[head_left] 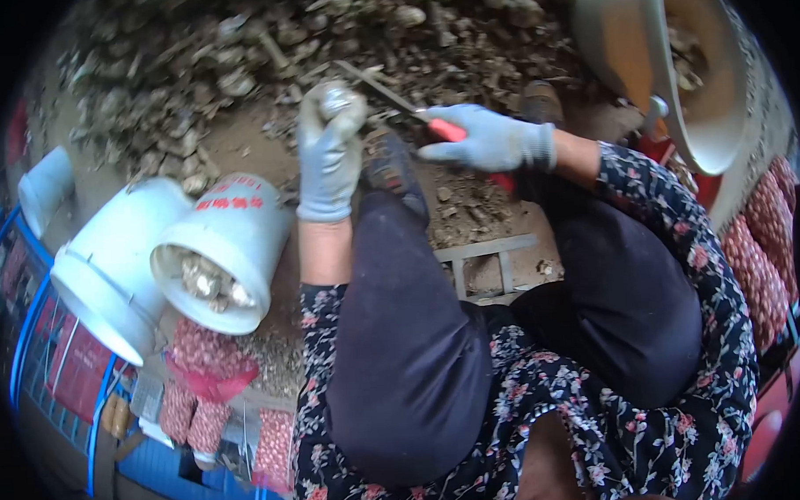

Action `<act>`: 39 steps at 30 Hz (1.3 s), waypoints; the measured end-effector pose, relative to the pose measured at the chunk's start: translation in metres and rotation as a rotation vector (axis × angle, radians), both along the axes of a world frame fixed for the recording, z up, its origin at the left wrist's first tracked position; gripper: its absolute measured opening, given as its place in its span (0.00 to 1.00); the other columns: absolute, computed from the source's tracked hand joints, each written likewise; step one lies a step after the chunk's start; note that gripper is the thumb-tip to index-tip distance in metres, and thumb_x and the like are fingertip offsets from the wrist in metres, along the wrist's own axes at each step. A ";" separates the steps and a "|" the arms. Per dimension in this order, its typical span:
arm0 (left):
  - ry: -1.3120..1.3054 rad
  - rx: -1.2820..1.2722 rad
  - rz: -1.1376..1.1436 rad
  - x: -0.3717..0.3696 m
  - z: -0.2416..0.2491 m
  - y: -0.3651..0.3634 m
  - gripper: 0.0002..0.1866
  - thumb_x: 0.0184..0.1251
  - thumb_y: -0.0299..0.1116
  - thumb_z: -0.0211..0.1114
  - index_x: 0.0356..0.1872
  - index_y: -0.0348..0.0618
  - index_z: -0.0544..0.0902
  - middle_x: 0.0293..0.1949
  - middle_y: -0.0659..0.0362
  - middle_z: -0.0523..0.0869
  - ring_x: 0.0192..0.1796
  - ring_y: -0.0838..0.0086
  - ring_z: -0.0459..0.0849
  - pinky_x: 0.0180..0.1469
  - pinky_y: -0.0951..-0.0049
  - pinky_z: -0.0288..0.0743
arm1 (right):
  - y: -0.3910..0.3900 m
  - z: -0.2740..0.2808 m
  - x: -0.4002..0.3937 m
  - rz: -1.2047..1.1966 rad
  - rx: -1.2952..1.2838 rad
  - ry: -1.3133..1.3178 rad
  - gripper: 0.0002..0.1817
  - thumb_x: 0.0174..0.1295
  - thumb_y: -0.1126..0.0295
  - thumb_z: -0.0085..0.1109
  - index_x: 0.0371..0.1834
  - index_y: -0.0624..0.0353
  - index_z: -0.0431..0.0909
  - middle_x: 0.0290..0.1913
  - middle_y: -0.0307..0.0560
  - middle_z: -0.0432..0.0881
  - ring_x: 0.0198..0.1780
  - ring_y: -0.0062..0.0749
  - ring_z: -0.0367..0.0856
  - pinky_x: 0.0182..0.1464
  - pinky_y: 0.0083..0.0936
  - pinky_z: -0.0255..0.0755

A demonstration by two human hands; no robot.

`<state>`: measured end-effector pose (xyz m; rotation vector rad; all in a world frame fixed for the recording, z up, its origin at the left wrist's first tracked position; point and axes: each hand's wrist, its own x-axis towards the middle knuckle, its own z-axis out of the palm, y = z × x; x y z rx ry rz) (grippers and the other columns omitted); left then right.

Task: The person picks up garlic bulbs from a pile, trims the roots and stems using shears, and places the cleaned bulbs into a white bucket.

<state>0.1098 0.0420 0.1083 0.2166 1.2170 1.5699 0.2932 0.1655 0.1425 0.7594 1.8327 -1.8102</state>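
My left hand [331,155], in a pale work glove, is closed round a whitish garlic bulb [337,100], which shows at the top of the fingers. To its right, my right hand [489,137], gloved too, grips the red handles [447,130] of a cutting tool. The tool's long metal blade [379,87] points up and left, its tip above the bulb and apart from it. Beyond both hands lies a wide heap of garlic [235,75] with dry stalks.
Left of my legs, a white bucket with red print [231,203] lies tilted with bulbs inside, beside another white bucket [123,260]. A large pale tub [720,80] leans at the upper right. Filled mesh bags [757,264] lie at right. A low slatted frame [488,249] sits between my legs.
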 end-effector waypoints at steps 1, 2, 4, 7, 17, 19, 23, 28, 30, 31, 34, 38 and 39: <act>0.053 -0.073 0.007 0.004 0.018 0.001 0.14 0.58 0.22 0.60 0.46 0.38 0.73 0.37 0.61 0.77 0.39 0.77 0.75 0.46 0.76 0.71 | -0.003 -0.007 0.006 0.001 0.107 0.093 0.27 0.60 0.47 0.57 0.45 0.64 0.73 0.45 0.62 0.78 0.50 0.53 0.77 0.52 0.39 0.69; 0.182 -0.112 -0.069 0.002 0.028 -0.006 0.16 0.56 0.21 0.62 0.47 0.39 0.73 0.38 0.61 0.77 0.41 0.77 0.76 0.48 0.76 0.72 | -0.004 -0.007 0.006 0.021 0.096 0.153 0.24 0.60 0.51 0.58 0.42 0.64 0.73 0.42 0.60 0.79 0.47 0.51 0.78 0.49 0.38 0.70; 0.480 -0.175 0.102 0.007 0.059 -0.028 0.19 0.54 0.19 0.63 0.48 0.39 0.72 0.40 0.60 0.77 0.43 0.77 0.77 0.50 0.78 0.72 | -0.004 0.002 0.008 0.062 0.009 0.036 0.21 0.60 0.53 0.59 0.38 0.64 0.73 0.36 0.58 0.79 0.40 0.48 0.78 0.45 0.36 0.71; 1.220 -0.463 0.304 -0.033 0.096 -0.098 0.18 0.57 0.20 0.61 0.50 0.39 0.71 0.40 0.57 0.76 0.38 0.82 0.75 0.38 0.81 0.74 | 0.001 0.000 0.014 0.055 0.072 -0.019 0.20 0.60 0.55 0.60 0.34 0.65 0.71 0.31 0.55 0.78 0.36 0.44 0.77 0.42 0.34 0.71; 1.353 -0.780 0.235 -0.105 0.081 -0.090 0.12 0.59 0.34 0.65 0.37 0.34 0.81 0.39 0.49 0.82 0.40 0.62 0.80 0.45 0.66 0.73 | -0.006 -0.015 0.021 0.044 0.081 -0.093 0.23 0.59 0.52 0.58 0.39 0.65 0.72 0.36 0.58 0.79 0.41 0.44 0.79 0.47 0.36 0.71; 0.937 -0.724 0.126 -0.114 0.019 -0.038 0.21 0.57 0.35 0.65 0.51 0.34 0.78 0.44 0.45 0.82 0.49 0.60 0.82 0.53 0.66 0.74 | -0.004 -0.016 0.018 0.041 0.131 -0.088 0.24 0.59 0.51 0.58 0.39 0.65 0.72 0.37 0.59 0.79 0.42 0.46 0.79 0.47 0.36 0.71; 1.537 -0.982 -0.223 -0.128 -0.085 0.018 0.32 0.52 0.40 0.69 0.60 0.42 0.72 0.51 0.41 0.80 0.54 0.51 0.80 0.57 0.60 0.73 | 0.001 -0.014 0.010 0.036 0.083 -0.213 0.25 0.58 0.51 0.58 0.40 0.66 0.71 0.39 0.60 0.79 0.44 0.48 0.80 0.48 0.37 0.71; 1.209 -0.962 -0.527 -0.149 -0.057 0.018 0.38 0.44 0.46 0.75 0.60 0.48 0.71 0.50 0.45 0.81 0.54 0.52 0.81 0.58 0.59 0.73 | -0.003 -0.018 0.012 0.038 0.134 -0.218 0.22 0.59 0.56 0.60 0.41 0.65 0.70 0.37 0.61 0.77 0.40 0.45 0.77 0.46 0.36 0.69; 1.048 -0.703 -0.897 -0.154 -0.052 -0.009 0.44 0.38 0.49 0.79 0.59 0.43 0.71 0.49 0.44 0.83 0.51 0.54 0.82 0.55 0.59 0.74 | -0.005 -0.023 0.018 0.039 0.144 -0.193 0.22 0.59 0.55 0.60 0.41 0.66 0.70 0.38 0.61 0.77 0.42 0.47 0.77 0.47 0.36 0.69; 1.116 -0.813 -0.856 -0.143 -0.055 -0.013 0.44 0.38 0.48 0.78 0.59 0.43 0.70 0.49 0.44 0.82 0.52 0.52 0.81 0.56 0.58 0.73 | -0.005 -0.025 0.020 0.048 0.152 -0.166 0.23 0.59 0.54 0.60 0.42 0.66 0.70 0.39 0.62 0.78 0.43 0.49 0.77 0.48 0.37 0.69; 1.236 -0.839 -0.589 -0.121 -0.086 -0.047 0.41 0.39 0.43 0.78 0.58 0.42 0.71 0.51 0.45 0.81 0.53 0.51 0.80 0.57 0.59 0.72 | -0.001 -0.016 0.011 0.100 0.132 -0.259 0.28 0.57 0.48 0.57 0.45 0.66 0.72 0.46 0.65 0.78 0.52 0.55 0.77 0.55 0.39 0.69; 1.388 -0.692 -0.276 -0.101 -0.093 -0.064 0.38 0.42 0.39 0.76 0.58 0.41 0.71 0.53 0.44 0.77 0.55 0.52 0.77 0.57 0.60 0.70 | 0.001 -0.011 0.012 0.141 0.111 -0.268 0.29 0.58 0.47 0.56 0.47 0.66 0.71 0.47 0.66 0.78 0.54 0.55 0.76 0.56 0.39 0.68; 1.417 -0.794 -0.300 -0.092 -0.086 -0.061 0.40 0.42 0.39 0.76 0.60 0.41 0.68 0.55 0.44 0.76 0.57 0.51 0.75 0.58 0.59 0.70 | -0.003 -0.021 0.017 0.120 0.154 -0.227 0.26 0.59 0.51 0.58 0.44 0.66 0.69 0.43 0.65 0.77 0.49 0.56 0.76 0.51 0.40 0.69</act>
